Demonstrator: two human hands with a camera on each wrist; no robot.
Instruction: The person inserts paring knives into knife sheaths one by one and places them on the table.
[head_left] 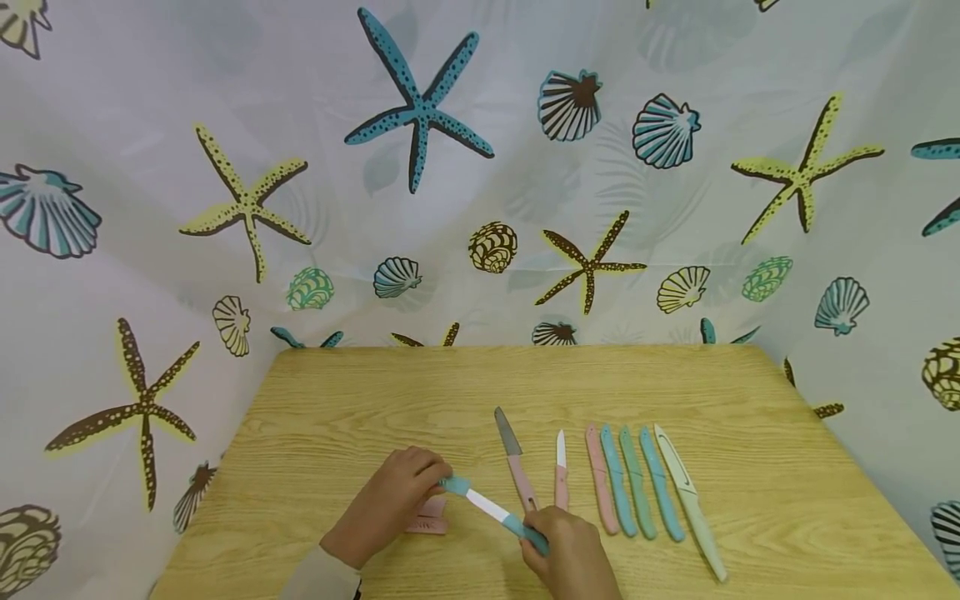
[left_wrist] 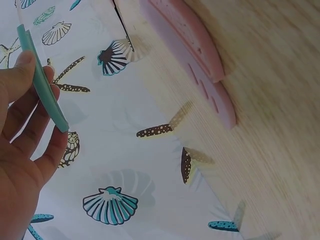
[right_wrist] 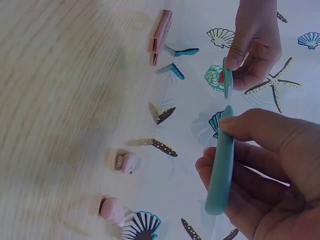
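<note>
My right hand (head_left: 572, 554) grips a blue knife by its handle (right_wrist: 222, 172), thumb laid along it. The white blade (head_left: 486, 505) points up and left. In my left hand (head_left: 396, 498), a blue sheath (left_wrist: 47, 95) is pinched between thumb and fingers. The sheath sits around the blade's tip end, with much of the blade bare between the two hands. Near the left hand, two pink sheaths (head_left: 427, 526) lie on the table. Just beyond the right hand lie a pink-handled knife with a grey blade (head_left: 507, 435) and a smaller pink-handled one with a white blade (head_left: 561, 452).
To the right, several sheathed knives lie side by side: a pink one (head_left: 600, 479), a blue one (head_left: 618, 482), a green one (head_left: 637, 483) and another blue one (head_left: 661, 483). A pale green knife (head_left: 690, 500) lies slanted at the row's end. Patterned cloth (head_left: 480, 167) surrounds the wooden table (head_left: 360, 392).
</note>
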